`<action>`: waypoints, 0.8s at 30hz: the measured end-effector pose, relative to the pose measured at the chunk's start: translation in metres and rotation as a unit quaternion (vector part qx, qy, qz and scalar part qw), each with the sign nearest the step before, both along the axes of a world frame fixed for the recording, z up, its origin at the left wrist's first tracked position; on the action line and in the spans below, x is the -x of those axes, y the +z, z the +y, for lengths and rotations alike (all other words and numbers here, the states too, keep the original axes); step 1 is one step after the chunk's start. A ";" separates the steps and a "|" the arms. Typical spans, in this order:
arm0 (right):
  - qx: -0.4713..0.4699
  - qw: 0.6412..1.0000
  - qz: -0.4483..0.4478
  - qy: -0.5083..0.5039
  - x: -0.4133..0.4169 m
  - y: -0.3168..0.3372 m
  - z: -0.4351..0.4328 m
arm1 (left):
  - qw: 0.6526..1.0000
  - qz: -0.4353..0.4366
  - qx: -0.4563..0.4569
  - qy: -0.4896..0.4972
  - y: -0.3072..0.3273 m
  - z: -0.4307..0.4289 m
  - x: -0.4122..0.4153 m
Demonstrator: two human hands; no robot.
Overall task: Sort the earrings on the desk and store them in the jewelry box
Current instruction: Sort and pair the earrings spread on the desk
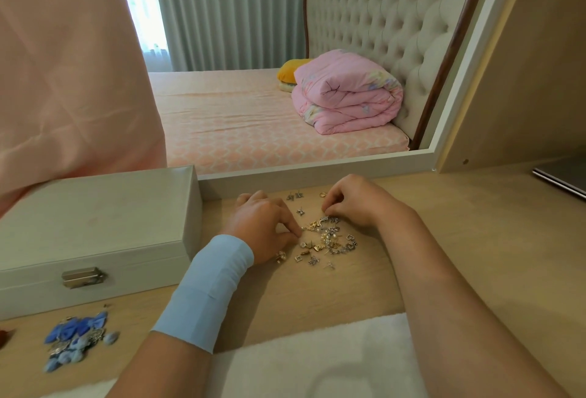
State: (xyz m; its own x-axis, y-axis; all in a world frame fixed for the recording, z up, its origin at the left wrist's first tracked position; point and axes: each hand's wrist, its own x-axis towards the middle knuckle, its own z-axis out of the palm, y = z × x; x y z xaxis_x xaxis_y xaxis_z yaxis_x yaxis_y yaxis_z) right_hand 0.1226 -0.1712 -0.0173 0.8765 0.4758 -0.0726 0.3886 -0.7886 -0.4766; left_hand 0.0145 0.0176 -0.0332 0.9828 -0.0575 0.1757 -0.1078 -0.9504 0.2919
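The jewelry box (95,223) sat closed on the desk (459,239). Left hand (263,226) and right hand (355,204) curled fingertips into the heaped earrings (326,239) (whether either pinched one, I couldn't tell): light, snaggy, probably best nipped singly by the post.

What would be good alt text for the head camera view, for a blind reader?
A person's left hand and right hand pick at a heap of gold and silver earrings on a wooden desk. A closed white jewelry box sits at left, a mirror behind.
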 end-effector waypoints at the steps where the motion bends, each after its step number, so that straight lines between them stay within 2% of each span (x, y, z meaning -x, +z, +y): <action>1: -0.001 1.000 -0.002 -0.001 0.000 0.001 -0.001 | 1.000 0.003 0.012 0.000 0.001 0.002 0.000; 5: -0.100 0.995 0.005 -0.001 0.004 0.008 -0.001 | 0.997 -0.041 0.070 0.014 0.007 0.008 0.001; 8: -0.206 0.977 0.044 0.037 0.012 0.018 0.008 | 0.981 -0.087 0.172 0.021 0.010 0.006 0.002; 11: -0.250 0.959 0.117 0.060 0.021 0.023 0.018 | 0.963 -0.105 0.245 0.032 0.013 0.004 0.003; 13: -0.269 0.947 0.164 0.069 0.026 0.022 0.024 | 0.955 -0.127 0.262 0.052 0.012 0.006 0.002; 16: -0.303 0.932 0.188 0.067 0.027 0.017 0.031 | 0.948 -0.148 0.274 0.072 0.011 0.011 0.001; 21: -0.297 0.937 0.177 0.058 0.028 0.014 0.039 | 0.951 -0.135 0.264 0.087 0.008 0.016 0.003; 24: -0.199 0.971 0.113 0.066 0.026 0.015 0.034 | 0.955 -0.105 0.259 0.097 0.004 0.016 0.002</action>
State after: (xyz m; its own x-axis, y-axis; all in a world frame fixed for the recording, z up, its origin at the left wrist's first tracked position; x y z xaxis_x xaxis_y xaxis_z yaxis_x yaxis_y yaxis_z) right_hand 0.0962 -0.1373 -0.0025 0.7886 0.6134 -0.0434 0.3247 -0.4753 -0.8178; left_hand 0.0125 0.0340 -0.0291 0.9059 0.2707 0.3256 -0.0514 -0.6929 0.7192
